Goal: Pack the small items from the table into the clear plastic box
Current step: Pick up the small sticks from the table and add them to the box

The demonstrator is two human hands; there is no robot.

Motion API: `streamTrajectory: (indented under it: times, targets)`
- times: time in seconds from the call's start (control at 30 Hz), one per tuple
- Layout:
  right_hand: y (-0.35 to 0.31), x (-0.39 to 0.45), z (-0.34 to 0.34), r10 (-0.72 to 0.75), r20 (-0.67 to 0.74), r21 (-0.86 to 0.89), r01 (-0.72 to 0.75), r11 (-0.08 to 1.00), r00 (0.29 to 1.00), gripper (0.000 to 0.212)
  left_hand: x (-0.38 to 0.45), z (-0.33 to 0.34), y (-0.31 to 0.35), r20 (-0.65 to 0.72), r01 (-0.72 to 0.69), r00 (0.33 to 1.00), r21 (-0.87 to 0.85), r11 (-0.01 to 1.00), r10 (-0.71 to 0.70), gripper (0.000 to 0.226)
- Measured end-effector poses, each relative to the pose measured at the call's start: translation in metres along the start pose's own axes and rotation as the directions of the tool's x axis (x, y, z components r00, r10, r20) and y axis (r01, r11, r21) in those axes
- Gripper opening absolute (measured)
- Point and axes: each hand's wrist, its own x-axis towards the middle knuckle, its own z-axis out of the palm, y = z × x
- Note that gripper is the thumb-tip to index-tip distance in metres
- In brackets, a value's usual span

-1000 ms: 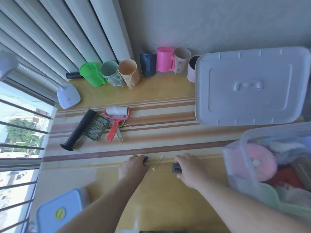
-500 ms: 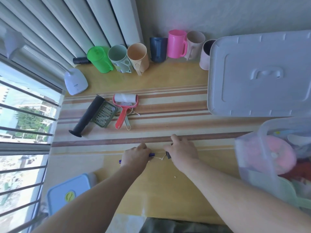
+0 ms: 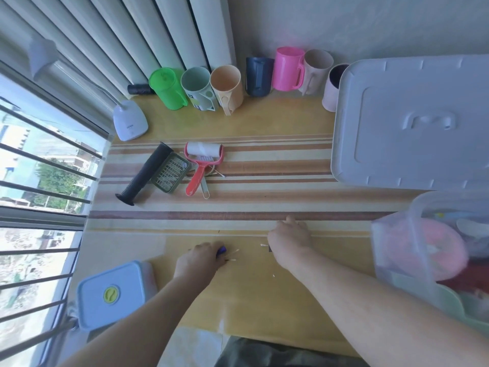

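Left hand: the left hand (image 3: 200, 258) lay knuckles up on the yellow table (image 3: 254, 295), at about 7 o'clock from the middle of the view. Its fingers were curled over a small blue thing (image 3: 221, 251) that peeked out at the fingertips. I could not tell how tight the hold was.
Right hand: the right hand (image 3: 289, 239) rested at about 5 o'clock, fingers bent down onto the table. A small dark thing (image 3: 270, 249) showed at its left edge. I could not tell if the hand held it.
Cotton swabs: a few cotton swabs (image 3: 234, 251) lay loose between the two hands.
Clear plastic box: the clear plastic box (image 3: 402, 250) stood at 4 o'clock, with things already inside.
Lid: the grey lid (image 3: 412, 123) lay flat at 2 o'clock.
Lint roller: the red lint roller (image 3: 202, 165) lay at 11 o'clock, beside a green grater (image 3: 170, 172).
Cups: a row of cups (image 3: 227, 86) stood at 12 o'clock by the wall.
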Motion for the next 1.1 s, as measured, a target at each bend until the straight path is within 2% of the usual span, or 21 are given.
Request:
streamTrajectory:
  times: [0.2,0.3,0.33,0.43,0.47,0.53,0.6,0.7,0.77,0.87,0.97,1.0,1.1]
  targets:
    - [0.007,-0.019,0.013,-0.027,-0.002,0.056,0.027,0.998,1.000,0.017,-0.012,0.011,0.015,0.051,0.008,0.999,0.166,0.986,-0.017,0.029]
    - [0.016,-0.037,0.000,-0.067,-0.093,0.139,0.080,0.987,0.993,0.004,-0.019,0.008,0.038,0.034,0.042,0.998,0.114,0.993,-0.046,0.026]
    - [0.020,-0.046,-0.012,-0.082,-0.136,0.170,0.105,0.980,0.987,0.007,-0.021,0.003,0.049,0.010,0.045,0.999,0.051,0.998,-0.045,0.025]
    - [0.047,-0.092,-0.056,-0.112,-0.346,0.240,0.203,0.949,0.932,0.018,-0.030,-0.033,0.100,-0.165,-0.018,0.986,-0.218,0.976,-0.019,0.023]
    - [0.064,-0.114,-0.070,-0.102,-0.428,0.253,0.227,0.940,0.898,0.021,-0.032,-0.048,0.122,-0.245,-0.077,0.969,-0.278,0.957,0.007,0.026]
    - [0.109,-0.161,-0.089,-0.051,-0.557,0.272,0.240,0.932,0.829,0.022,-0.043,-0.083,0.174,-0.396,-0.204,0.917,-0.350,0.914,0.053,0.017]
    - [0.167,-0.204,-0.090,0.023,-0.597,0.284,0.184,0.941,0.802,0.025,-0.060,-0.116,0.228,-0.498,-0.307,0.862,-0.361,0.881,0.096,0.011]
    - [0.262,-0.252,-0.055,0.180,-0.487,0.310,-0.023,0.950,0.854,0.031,-0.087,-0.147,0.308,-0.581,-0.454,0.782,-0.281,0.846,0.227,0.014]
    - [0.313,-0.273,-0.017,0.297,-0.382,0.344,-0.164,0.925,0.875,0.029,-0.098,-0.151,0.357,-0.541,-0.515,0.766,-0.189,0.836,0.349,0.017]
    - [0.354,-0.283,0.043,0.388,-0.245,0.363,-0.287,0.887,0.889,0.018,-0.105,-0.130,0.424,-0.338,-0.531,0.799,-0.009,0.848,0.497,0.026]
    - [0.362,-0.272,0.087,0.350,-0.167,0.342,-0.278,0.897,0.922,0.015,-0.096,-0.092,0.473,-0.126,-0.478,0.862,0.122,0.870,0.491,0.032]
    - [0.361,-0.267,0.096,0.331,-0.153,0.324,-0.269,0.907,0.931,0.019,-0.091,-0.080,0.483,-0.077,-0.451,0.881,0.166,0.877,0.467,0.032]
    - [0.362,-0.254,0.109,0.317,-0.164,0.326,-0.252,0.911,0.934,0.032,-0.079,-0.058,0.502,-0.041,-0.386,0.909,0.287,0.877,0.414,0.027]
